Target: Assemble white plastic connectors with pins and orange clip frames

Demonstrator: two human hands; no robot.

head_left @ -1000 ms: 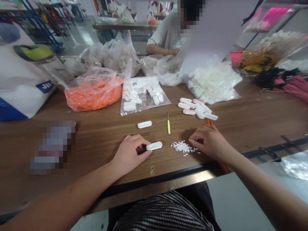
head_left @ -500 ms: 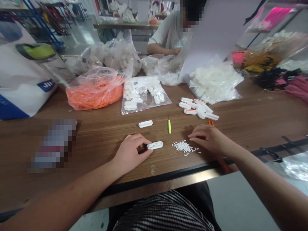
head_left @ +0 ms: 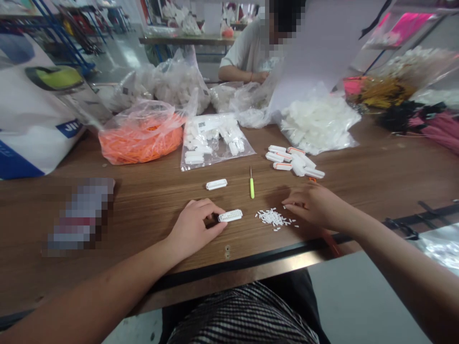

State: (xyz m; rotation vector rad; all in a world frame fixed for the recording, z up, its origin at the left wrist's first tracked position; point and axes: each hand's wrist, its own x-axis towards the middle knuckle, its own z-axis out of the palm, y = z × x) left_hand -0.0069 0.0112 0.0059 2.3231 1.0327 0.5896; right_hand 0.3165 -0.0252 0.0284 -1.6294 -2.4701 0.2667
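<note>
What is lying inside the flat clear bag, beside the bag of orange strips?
White pieces show through the bag, including long blocks near its front edge. What lies beneath the upper pieces, or under the printed label, is hidden.

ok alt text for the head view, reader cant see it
A person's left hand holds a white perforated block, while the right hand pinches a tiny white piece beside a loose pile. Beyond on the wooden table lie a green-handled tool and bagged parts.

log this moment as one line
left hand: holding white multi-hole connector | right hand: small white plug at fingertips, beside plug pile | green-handled pick: lying on table
</note>
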